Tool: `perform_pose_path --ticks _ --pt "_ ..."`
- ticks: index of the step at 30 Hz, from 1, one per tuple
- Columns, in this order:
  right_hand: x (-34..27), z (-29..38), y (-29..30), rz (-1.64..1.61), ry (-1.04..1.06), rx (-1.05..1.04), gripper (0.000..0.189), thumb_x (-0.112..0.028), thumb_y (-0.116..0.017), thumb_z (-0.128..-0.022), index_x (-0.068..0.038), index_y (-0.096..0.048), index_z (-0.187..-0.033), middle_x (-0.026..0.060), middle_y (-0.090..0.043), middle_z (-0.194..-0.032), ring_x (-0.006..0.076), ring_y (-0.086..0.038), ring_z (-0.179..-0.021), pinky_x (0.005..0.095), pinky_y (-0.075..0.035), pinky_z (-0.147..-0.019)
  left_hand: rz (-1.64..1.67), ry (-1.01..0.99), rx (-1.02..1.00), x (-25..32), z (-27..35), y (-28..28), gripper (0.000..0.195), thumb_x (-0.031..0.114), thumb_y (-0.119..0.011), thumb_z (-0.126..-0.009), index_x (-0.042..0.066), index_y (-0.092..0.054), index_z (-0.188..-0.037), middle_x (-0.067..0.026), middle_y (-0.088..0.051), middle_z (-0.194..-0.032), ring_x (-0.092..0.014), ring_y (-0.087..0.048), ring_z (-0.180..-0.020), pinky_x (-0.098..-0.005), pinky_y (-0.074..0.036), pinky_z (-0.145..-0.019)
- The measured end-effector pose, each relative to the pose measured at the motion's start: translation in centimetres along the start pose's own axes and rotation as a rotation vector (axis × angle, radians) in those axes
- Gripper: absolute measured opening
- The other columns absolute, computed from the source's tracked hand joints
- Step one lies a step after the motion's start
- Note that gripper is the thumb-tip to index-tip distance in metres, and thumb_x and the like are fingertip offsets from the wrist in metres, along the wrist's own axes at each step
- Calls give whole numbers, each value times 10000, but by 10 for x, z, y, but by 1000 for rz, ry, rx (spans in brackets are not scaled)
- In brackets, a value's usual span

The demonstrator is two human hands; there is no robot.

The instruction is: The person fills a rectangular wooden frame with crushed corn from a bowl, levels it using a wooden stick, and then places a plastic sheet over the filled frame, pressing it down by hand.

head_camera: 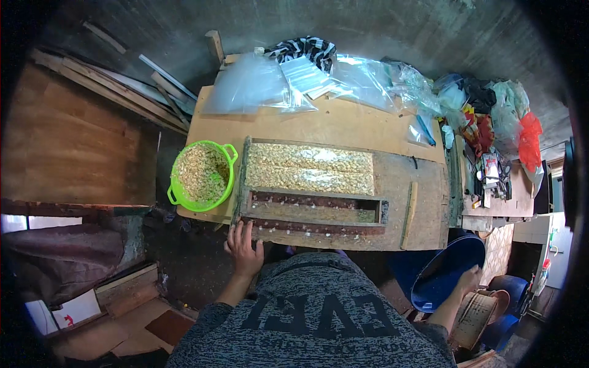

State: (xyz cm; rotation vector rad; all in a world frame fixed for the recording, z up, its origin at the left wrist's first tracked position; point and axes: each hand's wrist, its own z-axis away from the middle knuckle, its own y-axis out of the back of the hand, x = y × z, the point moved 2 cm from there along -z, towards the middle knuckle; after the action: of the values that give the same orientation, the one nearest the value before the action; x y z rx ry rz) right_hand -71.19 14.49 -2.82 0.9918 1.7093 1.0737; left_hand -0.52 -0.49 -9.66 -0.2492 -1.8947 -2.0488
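My left hand (245, 250) rests its spread fingertips on the near left corner of a worn wooden board (395, 184), holding nothing. Beyond it, two long strips of a pale, grainy puffed snack (310, 170) lie side by side against the board's raised edges. A narrow wooden frame (385, 214) sits along their near side, with pale crumbs on its bars. At the right, away from the board, my right hand (469, 278) is over a pale round container (474, 317) beside a blue plastic drum (448, 271). Its fingers are too blurred to tell whether they grip anything.
A bright green plastic basket (232, 156) of loose puffed pieces stands left of the board. A wooden stick (409, 216) lies on the board's right part. Clear plastic bags (257, 87) cover the table's back. Small items (490, 172) crowd a side table.
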Motion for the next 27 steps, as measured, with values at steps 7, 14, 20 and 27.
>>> perform_pose_path --ticks 7,14,20,27 --pt "4 11 -13 -91 149 29 281 -239 -607 -942 22 -663 -1032 253 -682 -1032 423 -630 -947 483 -474 -850 41 -41 26 -2 -2 6 615 323 -595 -919 117 -453 -1480 -190 -388 -1515 -423 -283 -1409 -644 -170 -1101" --pt "-206 55 -46 -483 545 -93 228 -144 -649 -933 37 -640 -1071 162 -635 -961 288 -612 -913 372 -489 -836 92 -66 70 -11 3 18 616 276 -617 -892 90 -468 -1461 -174 -408 -1497 -406 -327 -1388 -612 -221 -1102" --pt "-415 157 -52 -742 944 -421 227 -132 -665 -936 20 -645 -1103 162 -670 -1025 269 -640 -947 358 -509 -856 103 14 150 -23 27 36 586 238 -625 -890 91 -495 -1442 -183 -455 -1455 -406 -387 -1351 -557 -266 -1112" --pt "-579 298 -111 -633 1251 -724 325 -222 -669 -940 -14 -648 -1190 213 -665 -1144 364 -647 -1022 423 -516 -884 116 264 132 -51 65 36 531 226 -604 -912 104 -519 -1422 -161 -460 -1457 -388 -384 -1364 -565 -261 -1125"
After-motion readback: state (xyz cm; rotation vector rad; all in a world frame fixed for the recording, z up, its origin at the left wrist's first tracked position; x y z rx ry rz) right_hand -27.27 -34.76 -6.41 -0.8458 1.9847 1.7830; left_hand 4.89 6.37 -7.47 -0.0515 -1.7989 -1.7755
